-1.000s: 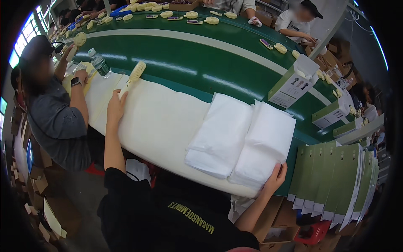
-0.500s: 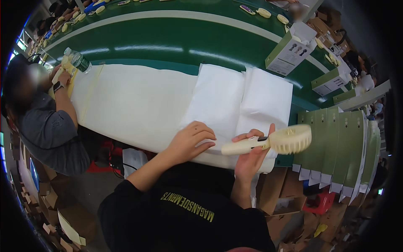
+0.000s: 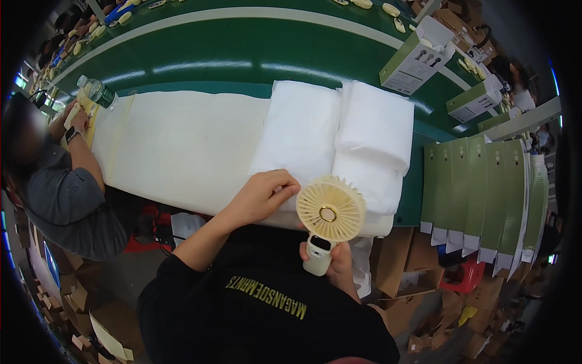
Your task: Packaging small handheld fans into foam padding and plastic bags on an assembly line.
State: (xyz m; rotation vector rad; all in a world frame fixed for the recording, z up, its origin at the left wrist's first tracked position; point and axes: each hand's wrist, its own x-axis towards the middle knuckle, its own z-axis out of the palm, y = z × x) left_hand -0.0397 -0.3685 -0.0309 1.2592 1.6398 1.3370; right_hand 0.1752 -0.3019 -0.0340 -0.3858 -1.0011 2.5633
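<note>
Handheld fan (image 3: 328, 219) now face-on

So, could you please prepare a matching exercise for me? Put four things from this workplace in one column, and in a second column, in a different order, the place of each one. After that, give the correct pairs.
Things
1. cream plastic handheld fan with a round grille
2. clear plastic bottle with a green label
3. flat white stacks of thin sheets
4. row of flat green cardboard boxes

Places
A. on the right part of the white table cover
B. to the right of that cover
C. in the person's right hand
D. near the co-worker's hands

Pairs: 1-C; 2-D; 3-A; 4-B
</note>
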